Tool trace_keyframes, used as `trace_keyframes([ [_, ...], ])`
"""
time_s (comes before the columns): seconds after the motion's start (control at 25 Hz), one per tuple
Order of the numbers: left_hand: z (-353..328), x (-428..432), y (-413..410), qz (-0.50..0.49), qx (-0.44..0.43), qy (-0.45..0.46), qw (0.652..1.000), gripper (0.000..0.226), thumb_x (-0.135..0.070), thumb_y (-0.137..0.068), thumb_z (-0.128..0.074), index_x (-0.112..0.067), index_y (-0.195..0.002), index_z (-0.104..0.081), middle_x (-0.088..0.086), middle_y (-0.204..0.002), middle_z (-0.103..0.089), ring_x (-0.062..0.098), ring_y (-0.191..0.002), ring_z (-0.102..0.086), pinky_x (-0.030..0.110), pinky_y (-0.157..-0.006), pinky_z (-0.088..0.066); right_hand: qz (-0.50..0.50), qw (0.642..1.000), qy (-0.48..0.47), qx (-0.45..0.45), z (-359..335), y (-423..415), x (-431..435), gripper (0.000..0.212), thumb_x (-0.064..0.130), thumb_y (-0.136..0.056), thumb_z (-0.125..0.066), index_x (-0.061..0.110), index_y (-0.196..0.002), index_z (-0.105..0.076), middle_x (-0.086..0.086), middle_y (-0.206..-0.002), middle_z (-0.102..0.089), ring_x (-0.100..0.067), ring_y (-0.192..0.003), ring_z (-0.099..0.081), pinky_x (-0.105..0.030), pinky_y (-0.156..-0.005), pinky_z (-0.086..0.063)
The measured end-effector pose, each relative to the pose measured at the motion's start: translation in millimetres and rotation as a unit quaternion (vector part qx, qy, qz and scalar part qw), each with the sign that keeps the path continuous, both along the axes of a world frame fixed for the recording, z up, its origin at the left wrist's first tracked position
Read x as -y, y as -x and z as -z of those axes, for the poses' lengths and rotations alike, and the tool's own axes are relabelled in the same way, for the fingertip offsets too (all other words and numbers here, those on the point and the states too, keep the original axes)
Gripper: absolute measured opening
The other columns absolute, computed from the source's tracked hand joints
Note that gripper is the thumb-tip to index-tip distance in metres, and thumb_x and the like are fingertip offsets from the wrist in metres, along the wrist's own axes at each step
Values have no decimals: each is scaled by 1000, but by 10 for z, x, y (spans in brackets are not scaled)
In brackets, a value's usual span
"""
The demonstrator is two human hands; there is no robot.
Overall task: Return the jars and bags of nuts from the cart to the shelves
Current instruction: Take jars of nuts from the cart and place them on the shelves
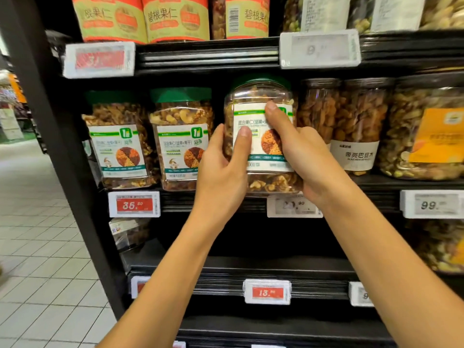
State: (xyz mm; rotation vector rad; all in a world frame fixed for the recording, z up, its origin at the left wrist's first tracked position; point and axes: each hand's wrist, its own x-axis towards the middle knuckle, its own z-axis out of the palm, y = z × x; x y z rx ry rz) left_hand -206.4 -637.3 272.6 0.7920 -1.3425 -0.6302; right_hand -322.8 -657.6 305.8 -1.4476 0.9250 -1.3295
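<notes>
A clear plastic jar of mixed nuts (258, 96) with a green lid and a white-and-green label is held at the front edge of the middle shelf (213, 200). My left hand (223, 169) grips its left side, thumb across the label. My right hand (298, 149) wraps its right side, thumb pointing up on the label. The jar's base sits at about the level of the shelf lip; I cannot tell whether it rests on it. Two matching green-lidded jars (120, 139) (182, 136) stand to its left. No cart is in view.
Taller jars of almonds (356, 126) and other nuts (421, 131) stand right of the held jar. Red-labelled jars (173, 18) fill the shelf above. Price tags (134, 204) hang on the shelf edges. A black upright post (62, 146) bounds the shelving on the left, beside a tiled aisle floor (37, 247).
</notes>
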Motion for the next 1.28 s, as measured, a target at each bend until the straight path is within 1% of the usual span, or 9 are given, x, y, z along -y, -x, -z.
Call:
trace_keyframes([
  [0.2, 85, -33, 0, -29, 22, 54, 998, 53, -40, -87, -45, -8, -130, -49, -6, -106, -66, 0, -96, -63, 14, -78, -49, 38, 996, 74, -22, 86, -50, 13, 44, 53, -85, -56, 13, -91, -72, 1, -82, -76, -10, -78, -72, -27, -69, -58],
  [0.44, -18, -19, -80, 5, -34, -113, 993, 30, -32, -96, -49, -11, -113, -62, 6, -98, -73, 22, -92, -69, 40, -81, -55, -63, 993, -95, 1, 20, 23, 148, 43, 50, -82, -63, 10, -94, -71, -8, -90, -75, -23, -84, -72, -40, -80, -58],
  [0.52, -97, 2, -80, -21, -29, -130, 991, 30, -35, -95, -50, -11, -108, -64, 11, -99, -72, 29, -95, -67, 50, -89, -52, -57, 994, -88, -15, -3, 9, 206, 43, 51, -82, -62, 11, -96, -71, -7, -90, -76, -23, -85, -72, -39, -81, -57],
  [0.64, -246, 138, -25, -60, -24, -119, 991, 32, -36, -94, -50, -8, -105, -63, 16, -98, -71, 33, -92, -67, 55, -87, -52, -52, 996, -71, 32, -111, -23, 290, 37, 45, -85, -61, 9, -93, -69, -8, -82, -76, -22, -75, -73, -34, -65, -60],
  [0.8, -144, 267, 73, -109, 39, -30, 993, 36, -34, -97, -44, -9, -121, -53, 4, -109, -66, 17, -102, -63, 44, -90, -51, 30, 999, 18, 5, -81, -49, 405, 40, 47, -87, -56, 9, -88, -68, 0, -66, -74, -10, -61, -71, -16, -47, -49],
  [0.96, 97, 361, 18, -174, 158, 10, 972, 52, -33, -99, -39, -6, -142, -33, 9, -142, -45, 20, -133, -39, 35, -110, -32, 116, 985, 87, -92, 169, -83, 498, 59, 58, -87, -46, 5, -104, -63, -3, -90, -72, -10, -82, -70, -21, -67, -55],
  [1.08, 227, 314, -4, -253, 218, 37, 942, 55, -24, -99, -44, -3, -146, -26, 12, -151, -32, 17, -141, -26, 7, -109, -13, 156, 963, 140, -168, 269, -56, 481, 52, 57, -89, -45, 10, -107, -58, 6, -91, -67, -8, -88, -65, -14, -65, -49],
  [1.16, 383, 192, 10, -278, 217, 85, 932, 53, -16, -96, -48, -1, -144, -29, 12, -150, -33, 10, -138, -25, -3, -104, -8, 149, 961, 150, -177, 380, 35, 452, 51, 58, -88, -45, 12, -107, -57, 3, -99, -67, -12, -96, -63, -21, -74, -49],
  [1.28, 565, 78, 66, -238, 199, 80, 947, 53, -21, -92, -47, -5, -142, -36, 8, -149, -36, -4, -132, -22, -4, -104, -11, 102, 987, 95, -75, 441, 155, 389, 81, 72, -76, -36, -1, -101, -61, -19, -106, -68, -31, -103, -63, -50, -90, -50],
])
